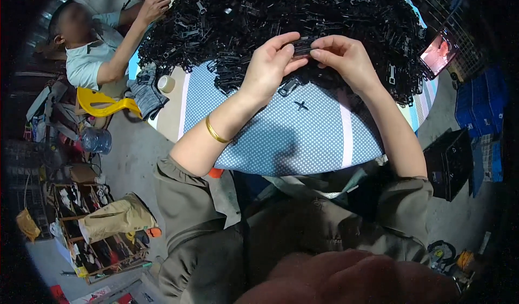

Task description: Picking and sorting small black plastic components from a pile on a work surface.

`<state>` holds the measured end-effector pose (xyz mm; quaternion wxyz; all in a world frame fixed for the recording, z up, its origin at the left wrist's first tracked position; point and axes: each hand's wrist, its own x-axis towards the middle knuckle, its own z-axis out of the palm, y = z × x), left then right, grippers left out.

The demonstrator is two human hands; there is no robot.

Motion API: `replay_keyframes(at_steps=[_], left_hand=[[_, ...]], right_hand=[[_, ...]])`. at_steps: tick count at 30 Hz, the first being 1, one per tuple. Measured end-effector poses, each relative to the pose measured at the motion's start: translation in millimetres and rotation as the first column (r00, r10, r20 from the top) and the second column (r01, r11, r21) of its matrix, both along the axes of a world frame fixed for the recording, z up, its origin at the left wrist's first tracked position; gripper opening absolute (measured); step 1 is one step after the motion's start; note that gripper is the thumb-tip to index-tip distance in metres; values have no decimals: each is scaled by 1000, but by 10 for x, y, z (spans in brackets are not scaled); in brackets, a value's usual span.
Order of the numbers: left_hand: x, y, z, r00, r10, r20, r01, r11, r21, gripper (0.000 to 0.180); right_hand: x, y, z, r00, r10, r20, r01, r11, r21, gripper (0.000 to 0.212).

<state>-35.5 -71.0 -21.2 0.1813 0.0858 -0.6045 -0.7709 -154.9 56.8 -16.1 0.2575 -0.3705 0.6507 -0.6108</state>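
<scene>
My left hand [270, 66] and my right hand [343, 58] meet above the near edge of a big heap of black plastic parts [243, 22]. Between their fingertips they pinch a small black plastic part [303, 47], long and narrow; its exact kind is too small to make out. Both hands are closed on it, the left at one end and the right at the other. Below them, on a dotted blue-and-white tablecloth [259, 141], lies a small black cross-shaped piece [301, 106]. Another black clip-like part [288, 87] rests at the heap's edge.
At the left a person [97, 55] reaches a hand into the heap. A tape roll [166, 84] and grey cloth [145, 96] lie on the table's left edge, near a yellow plastic chair [105, 103]. A lit phone [439, 52] stands at right, above blue crates [480, 104].
</scene>
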Motion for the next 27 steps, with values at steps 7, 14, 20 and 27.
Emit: replay_keyframes(at_steps=[7,14,20,27], left_hand=[[-15,22,-28,1000,12,-24,-11,1000,17,35],[-12,73,-31,1000,0,-6,0,1000,24,36],[-14,54,-62,1000,-5,-13,5,1000,-24,37],[4,70,-85,999,-44,-18,42,996,-78,37]], right_hand=[[42,85,14,852,-246,-461,140,957,-253,10],[79,99,79,912,-239,-334,258,966,15,21],[44,108,109,948,-216,-232,238,969,69,30],[61,63,41,956,-206,-207,228,970,88,30]])
